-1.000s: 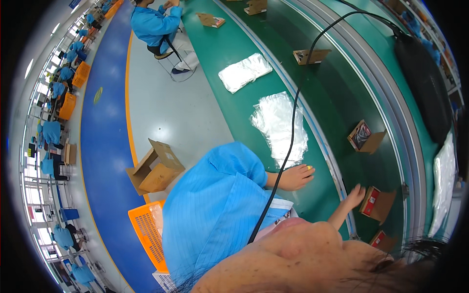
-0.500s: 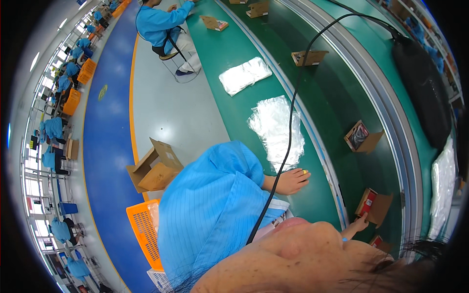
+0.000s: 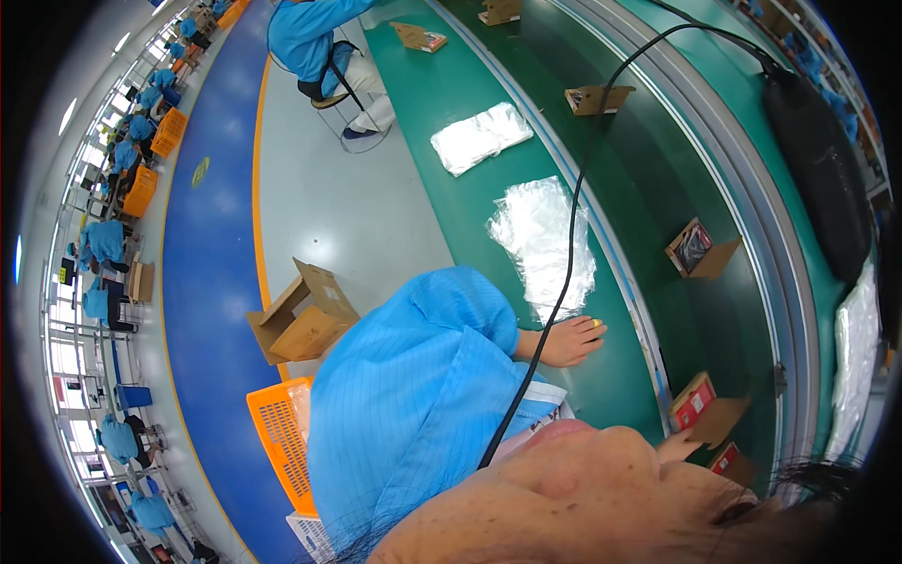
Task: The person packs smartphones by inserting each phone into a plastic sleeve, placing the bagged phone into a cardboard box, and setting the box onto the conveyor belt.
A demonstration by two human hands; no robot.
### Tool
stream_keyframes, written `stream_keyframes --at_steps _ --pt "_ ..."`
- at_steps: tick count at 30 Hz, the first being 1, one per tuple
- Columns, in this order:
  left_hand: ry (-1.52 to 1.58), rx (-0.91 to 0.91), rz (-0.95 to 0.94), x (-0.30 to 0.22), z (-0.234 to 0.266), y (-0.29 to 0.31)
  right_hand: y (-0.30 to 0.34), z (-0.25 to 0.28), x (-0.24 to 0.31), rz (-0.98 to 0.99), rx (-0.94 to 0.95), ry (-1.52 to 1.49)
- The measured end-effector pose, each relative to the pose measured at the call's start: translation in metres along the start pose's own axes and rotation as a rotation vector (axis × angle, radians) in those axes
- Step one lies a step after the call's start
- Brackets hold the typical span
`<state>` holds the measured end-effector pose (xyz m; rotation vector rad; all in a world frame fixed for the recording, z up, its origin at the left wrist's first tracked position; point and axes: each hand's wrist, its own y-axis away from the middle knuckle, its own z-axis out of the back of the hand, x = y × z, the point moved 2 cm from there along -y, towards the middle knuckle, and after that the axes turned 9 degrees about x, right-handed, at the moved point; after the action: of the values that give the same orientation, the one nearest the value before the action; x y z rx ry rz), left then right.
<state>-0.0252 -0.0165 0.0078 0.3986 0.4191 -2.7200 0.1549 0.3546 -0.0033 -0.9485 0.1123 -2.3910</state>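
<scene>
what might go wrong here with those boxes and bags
The right hand is at an open brown cardboard box with red contents; it might bump the neighbouring brown cardboard box. The left hand lies beside a fanned stack of clear plastic bags, which could slide if brushed. A thin black cable crosses in front of that wrist in view and might snag.

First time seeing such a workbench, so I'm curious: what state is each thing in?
Left hand: back up, resting on green tabletop
Right hand: fingers partly hidden, grip unclear
Carton beside it: open, red item inside
Next carton up: open, dark packet inside
Nearer plastic bags: fanned loosely
Farther plastic bags: stacked tidily
Large carton: flaps open
Black cable: slack, curving
Stool: occupied by co-worker
</scene>
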Motion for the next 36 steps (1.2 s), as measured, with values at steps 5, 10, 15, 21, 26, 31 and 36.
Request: stream_keyframes --at_steps 5,10,15,21,26,31,36 --pt "-0.027 0.037 0.001 0.001 -0.007 -0.002 0.079 0.045 0.068 0.036 0.231 -0.159" --pt "-0.013 0.085 0.048 -0.002 -0.008 -0.006 0.155 0.028 0.105 0.183 0.349 -0.011" --pt "0.057 0.098 0.030 -0.001 -0.010 -0.009 0.184 0.035 0.135 0.599 0.361 0.283" --pt "0.128 -0.040 0.011 -0.007 0.003 -0.003 0.149 0.052 0.066 0.136 -0.040 -0.051" --pt "-0.011 -0.071 0.309 0.022 0.013 0.023 0.158 0.047 -0.029 -0.478 -0.021 -0.601" --pt "-0.142 0.017 0.416 0.038 0.030 0.026 0.170 0.109 0.037 -0.420 0.235 0.424" --pt "-0.171 0.087 0.428 0.051 0.019 0.022 0.152 0.057 0.101 -0.137 0.457 0.061"
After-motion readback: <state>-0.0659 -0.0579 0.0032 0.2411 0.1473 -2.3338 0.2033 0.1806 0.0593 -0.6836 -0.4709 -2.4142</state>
